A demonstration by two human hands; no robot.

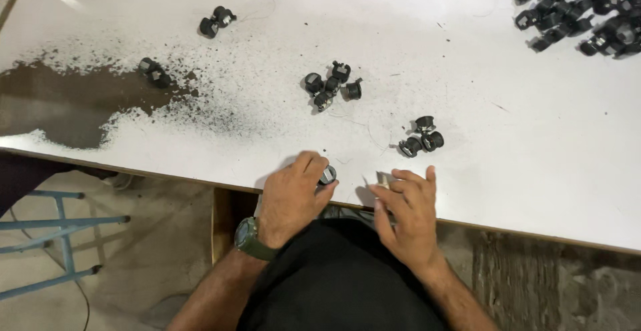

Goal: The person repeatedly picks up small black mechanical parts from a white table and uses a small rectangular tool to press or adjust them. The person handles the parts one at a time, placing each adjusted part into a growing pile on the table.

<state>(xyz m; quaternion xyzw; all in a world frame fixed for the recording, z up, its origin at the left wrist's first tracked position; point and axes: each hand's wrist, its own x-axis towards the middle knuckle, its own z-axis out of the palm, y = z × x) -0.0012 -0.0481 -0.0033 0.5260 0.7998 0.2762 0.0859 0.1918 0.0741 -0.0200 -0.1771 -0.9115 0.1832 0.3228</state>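
Small black round part (pixel 327 175) sits at the near edge of the white tabletop (pixel 507 151), pinched under the fingers (pixel 312 171) of the left hand (pixel 292 197), which curl closed on it. Green wristwatch (pixel 250 239) on that wrist. Right hand (pixel 408 212) lies just right of those fingers, its own fingers loosely spread, tips on a small pale piece (pixel 383 179); grip there unclear. Beyond the fingertips: a trio of black parts (pixel 422 137), further out a cluster of four (pixel 332 85). Far right, well apart, a big pile (pixel 581 11). Far left, dark powder spill (pixel 60 101).
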